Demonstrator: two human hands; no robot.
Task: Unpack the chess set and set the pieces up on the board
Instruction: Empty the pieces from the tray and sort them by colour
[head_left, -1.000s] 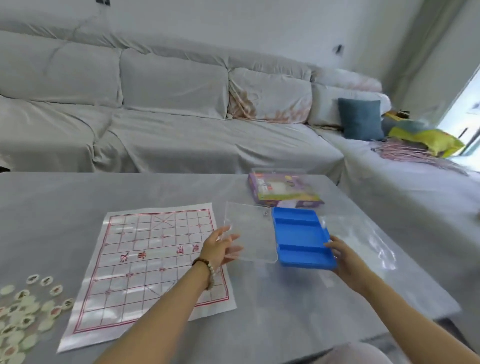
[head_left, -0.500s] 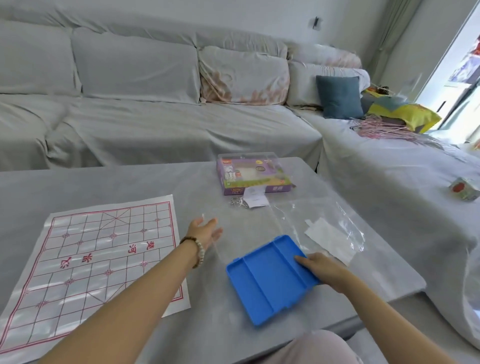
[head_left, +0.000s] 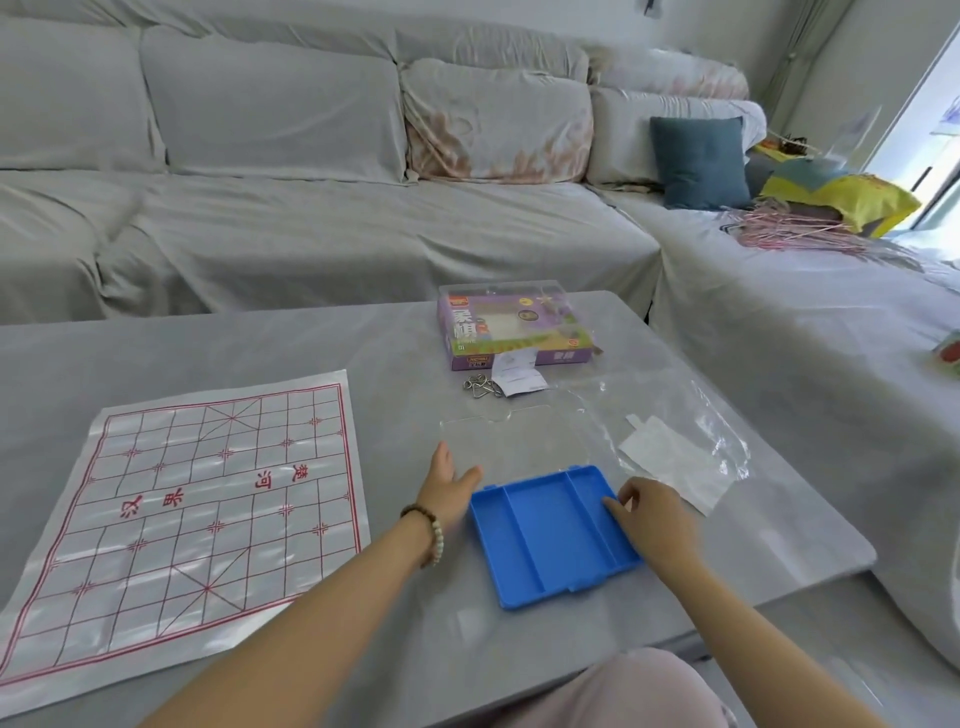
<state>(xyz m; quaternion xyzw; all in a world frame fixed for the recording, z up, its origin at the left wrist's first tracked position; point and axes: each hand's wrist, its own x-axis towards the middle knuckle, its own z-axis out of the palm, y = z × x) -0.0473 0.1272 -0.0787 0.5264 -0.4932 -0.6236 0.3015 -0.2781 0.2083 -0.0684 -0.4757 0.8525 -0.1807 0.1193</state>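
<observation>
R hand (head_left: 649, 519) fingers (head_left: 618, 506) curl over the right rim of the blue tray (head_left: 545, 535), gripping it. L hand (head_left: 447, 491) fingers straight, released (flat on the worktop (head_left: 363, 343), just left of the tray). Clear lid (head_left: 519, 441) lies just beyond; paper board (head_left: 208, 509) at left.

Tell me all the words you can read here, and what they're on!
"楚河": red, across the middle of the board.
"汉界": red, beside it on the same board.
"象棋": white, as far as I can tell, on the purple box; its smaller print is blurred.
Paper slip: print too small to read.
</observation>
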